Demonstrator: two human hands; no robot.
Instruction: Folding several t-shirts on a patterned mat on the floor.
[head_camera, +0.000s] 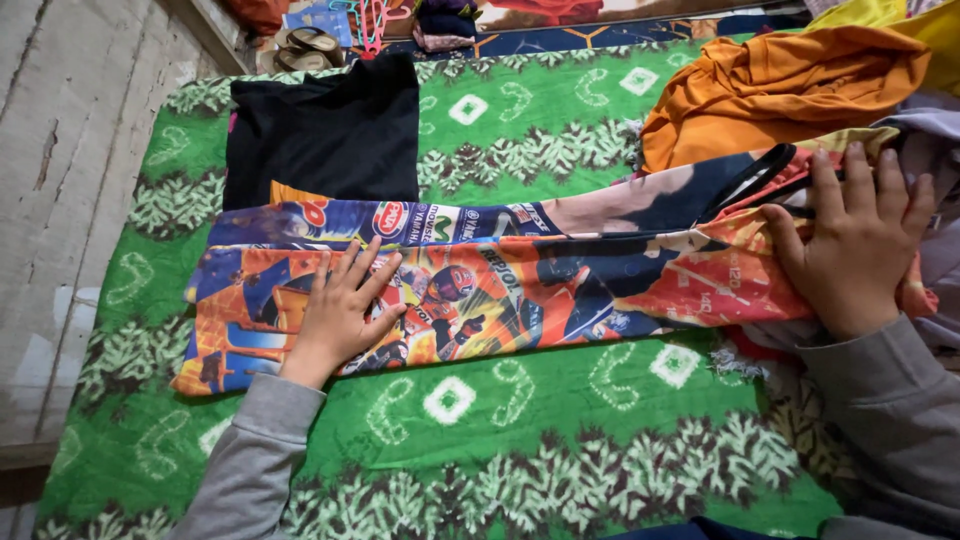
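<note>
The printed shirt (560, 280) lies folded lengthwise into a long strip across the green mat (520, 420), its collar end toward the person's right. The left hand (345, 310) presses flat on the hem end, fingers spread. The right hand (855, 245) rests flat near the black-trimmed neckline, fingers together, gripping nothing. The cloth looks thin, light and limp, probably a slick synthetic, so layers may slide unless pinned by the palms. Best holds seem to be the two ends, pinched through all the layers. A black garment (325, 135) lies beyond it, an orange one (780, 85) near the right hand.
</note>
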